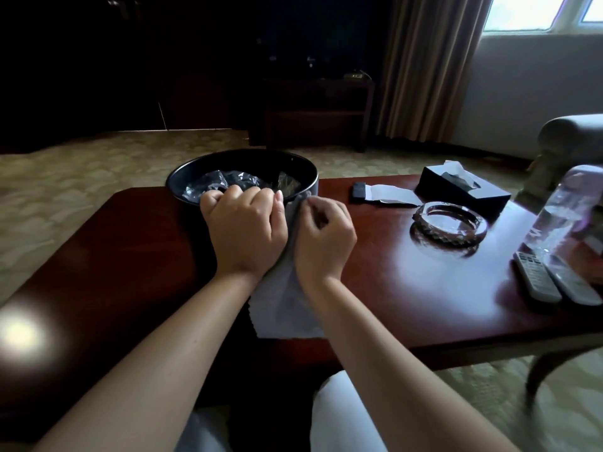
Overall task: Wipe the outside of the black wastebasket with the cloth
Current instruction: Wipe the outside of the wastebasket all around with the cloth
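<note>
Both forearms reach in from the near edge of the table [408, 272], over white-clad knees. On the left, the left hand [246, 230] is curled into a fist over the near rim of the wastebasket [306, 177], knuckles up and fingertips hooked on the rim; whether it also holds the upper edge of the cloth [284, 305] cannot be told. Just beside it, the right hand [324, 234] is loosely curled, with thumb and forefinger pinching the cloth's top edge against the wastebasket's near wall. That cloth is pale grey and hangs down between the two wrists, its lower edge lying near the table's near edge. Round, black and glossy, the wastebasket has a thin bright rim and crumpled clear plastic [222, 185] inside; it stands at the far edge of the table, left of the middle, touching both hands. Farther right lie a small dark object on a white slip of paper [388, 194], a black tissue box [463, 189] near the far right corner, a glass ashtray [448, 223], a blurred clear bottle [564, 216], and two white remote controls [554, 282] near the right edge. No writing or brand can be read.
</note>
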A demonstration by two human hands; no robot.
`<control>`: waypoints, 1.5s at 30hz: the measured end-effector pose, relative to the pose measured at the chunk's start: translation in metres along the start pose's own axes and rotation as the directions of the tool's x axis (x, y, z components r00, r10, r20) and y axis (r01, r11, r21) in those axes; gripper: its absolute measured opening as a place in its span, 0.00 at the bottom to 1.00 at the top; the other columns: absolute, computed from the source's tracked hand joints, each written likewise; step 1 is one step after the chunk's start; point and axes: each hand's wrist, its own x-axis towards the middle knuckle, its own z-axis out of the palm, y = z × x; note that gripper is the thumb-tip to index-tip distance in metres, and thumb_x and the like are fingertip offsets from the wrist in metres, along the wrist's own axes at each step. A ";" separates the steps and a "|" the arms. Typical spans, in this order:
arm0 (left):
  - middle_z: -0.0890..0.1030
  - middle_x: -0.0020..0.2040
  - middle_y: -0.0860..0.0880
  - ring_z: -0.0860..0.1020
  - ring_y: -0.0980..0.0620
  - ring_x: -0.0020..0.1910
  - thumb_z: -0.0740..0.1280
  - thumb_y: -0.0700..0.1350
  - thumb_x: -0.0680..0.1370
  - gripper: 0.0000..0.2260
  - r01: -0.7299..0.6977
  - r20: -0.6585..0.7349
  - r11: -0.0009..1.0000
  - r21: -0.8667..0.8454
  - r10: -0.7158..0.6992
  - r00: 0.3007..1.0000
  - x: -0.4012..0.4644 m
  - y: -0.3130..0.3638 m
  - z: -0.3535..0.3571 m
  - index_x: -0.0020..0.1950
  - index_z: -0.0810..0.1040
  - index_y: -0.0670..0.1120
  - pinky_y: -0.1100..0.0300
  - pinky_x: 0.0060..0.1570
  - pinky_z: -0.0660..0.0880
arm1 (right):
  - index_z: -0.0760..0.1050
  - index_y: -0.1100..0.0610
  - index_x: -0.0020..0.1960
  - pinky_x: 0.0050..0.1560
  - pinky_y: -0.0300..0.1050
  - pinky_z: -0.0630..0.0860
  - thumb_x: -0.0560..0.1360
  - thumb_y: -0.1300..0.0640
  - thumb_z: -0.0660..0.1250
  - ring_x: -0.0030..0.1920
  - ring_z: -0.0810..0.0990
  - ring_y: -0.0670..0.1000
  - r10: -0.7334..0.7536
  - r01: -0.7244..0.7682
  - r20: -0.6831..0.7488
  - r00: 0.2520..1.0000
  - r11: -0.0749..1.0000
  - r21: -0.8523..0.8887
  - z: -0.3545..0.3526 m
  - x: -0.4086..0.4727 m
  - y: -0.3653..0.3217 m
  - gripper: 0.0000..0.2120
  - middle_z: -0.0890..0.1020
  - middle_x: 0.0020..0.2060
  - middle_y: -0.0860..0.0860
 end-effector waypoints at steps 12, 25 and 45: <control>0.75 0.28 0.49 0.72 0.44 0.31 0.58 0.46 0.77 0.14 -0.007 0.004 1.000 -0.019 0.007 1.000 0.000 -0.001 -0.001 0.31 0.64 0.49 0.52 0.42 0.60 | 0.80 0.60 0.41 0.45 0.28 0.69 0.72 0.62 0.69 0.41 0.76 0.44 0.050 -0.051 -0.017 0.999 0.999 -0.006 0.003 -0.001 -0.001 0.02 0.79 0.40 0.49; 0.74 0.27 0.50 0.72 0.45 0.30 0.59 0.46 0.77 0.15 0.007 -0.005 0.999 -0.033 -0.007 1.000 -0.001 0.000 0.000 0.32 0.61 0.50 0.52 0.43 0.60 | 0.81 0.55 0.50 0.34 0.33 0.65 0.76 0.55 0.65 0.42 0.75 0.45 0.763 -0.737 0.013 0.646 0.628 -0.252 -0.024 -0.087 0.082 0.08 0.82 0.44 0.48; 0.74 0.27 0.50 0.71 0.45 0.31 0.62 0.46 0.77 0.15 -0.007 0.011 0.997 -0.079 0.008 1.000 -0.001 -0.003 -0.002 0.32 0.61 0.50 0.53 0.44 0.58 | 0.82 0.51 0.51 0.46 0.37 0.70 0.74 0.51 0.65 0.48 0.79 0.47 0.714 -0.632 0.049 0.699 0.648 -0.425 -0.030 -0.095 0.089 0.09 0.84 0.46 0.48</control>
